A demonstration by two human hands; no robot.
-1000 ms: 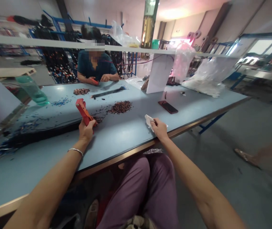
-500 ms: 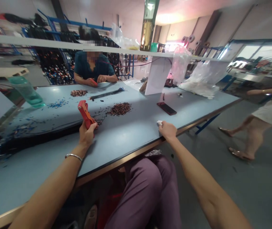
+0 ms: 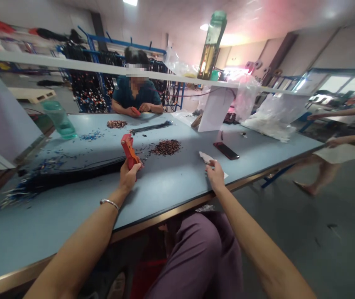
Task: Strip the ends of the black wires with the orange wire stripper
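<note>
My left hand (image 3: 129, 174) is closed around a red and orange wire stripper (image 3: 129, 151), its head pointing up above the table. Under and beyond that hand lies a long bundle of black wires (image 3: 77, 174), with blue and pale ends at the left. My right hand (image 3: 215, 175) rests low over the table near the front edge, fingers curled on a crumpled white tissue (image 3: 206, 157). Part of the tissue shows on either side of the hand. Between and beyond my hands is a pile of small brown-black pieces (image 3: 167, 147).
A phone (image 3: 226, 150) lies right of the pile. Across the table (image 3: 165, 195), a person (image 3: 136, 97) holds a red tool near a smaller wire bundle (image 3: 150, 127). A green bottle (image 3: 59, 120) stands left; another (image 3: 212, 45) is on the shelf (image 3: 171, 77). Someone walks at right.
My right hand has loosened from a fist, and more of the tissue shows spread around it. The view has shifted a little. The person at right has moved, now with a pale sheet.
</note>
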